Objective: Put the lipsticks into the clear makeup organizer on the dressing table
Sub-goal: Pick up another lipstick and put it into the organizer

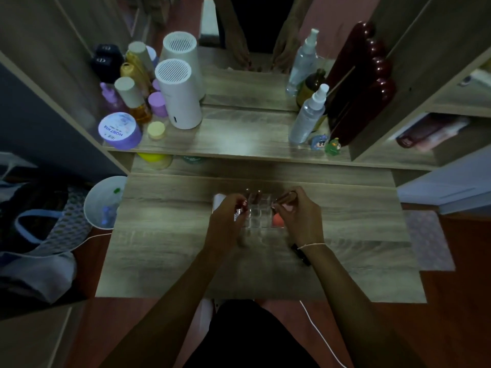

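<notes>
A clear gridded makeup organizer [256, 217] sits mid-table on the wooden dressing table [164, 251]. Two dark lipsticks [253, 196] stand upright in its far cells, and a coral-pink round item [277, 218] rests in a right-hand cell. My left hand [225, 221] hovers over the organizer's left side, closed on a red-capped lipstick [240, 205]. My right hand [299, 216] is over the right side, pinching a slim dark lipstick [285, 197] with its fingertips. A white object [218, 201] peeks out behind my left hand.
The raised shelf [239, 144] holds a white cylindrical device [178, 94], several bottles and jars at left, and spray bottles [308, 115] with small figurines [325, 144] at right. A mirror stands behind. A white bin [103, 203] and bag lie left of the table.
</notes>
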Action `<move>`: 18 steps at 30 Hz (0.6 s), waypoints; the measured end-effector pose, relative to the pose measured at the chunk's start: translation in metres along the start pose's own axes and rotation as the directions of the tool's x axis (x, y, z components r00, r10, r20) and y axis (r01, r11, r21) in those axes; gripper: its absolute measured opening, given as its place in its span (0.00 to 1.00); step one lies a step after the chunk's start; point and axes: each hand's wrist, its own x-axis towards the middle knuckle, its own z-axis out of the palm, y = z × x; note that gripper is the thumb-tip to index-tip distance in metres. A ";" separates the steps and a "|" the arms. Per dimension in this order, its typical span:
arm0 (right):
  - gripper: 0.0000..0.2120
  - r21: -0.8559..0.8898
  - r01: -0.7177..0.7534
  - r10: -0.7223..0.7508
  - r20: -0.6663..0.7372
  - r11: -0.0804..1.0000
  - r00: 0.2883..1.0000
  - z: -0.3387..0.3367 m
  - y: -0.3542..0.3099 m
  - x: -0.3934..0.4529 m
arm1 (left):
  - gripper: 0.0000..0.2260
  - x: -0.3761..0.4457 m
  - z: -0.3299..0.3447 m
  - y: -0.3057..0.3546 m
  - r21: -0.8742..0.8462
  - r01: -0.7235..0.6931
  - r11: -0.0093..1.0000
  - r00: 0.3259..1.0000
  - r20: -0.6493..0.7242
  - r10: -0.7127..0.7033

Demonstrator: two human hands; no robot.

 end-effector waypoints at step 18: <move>0.09 -0.251 0.080 -0.036 0.177 0.965 0.984 0.025 0.013 0.035 | 0.07 0.003 0.009 0.004 0.128 0.109 0.986 0.989 0.086 -0.121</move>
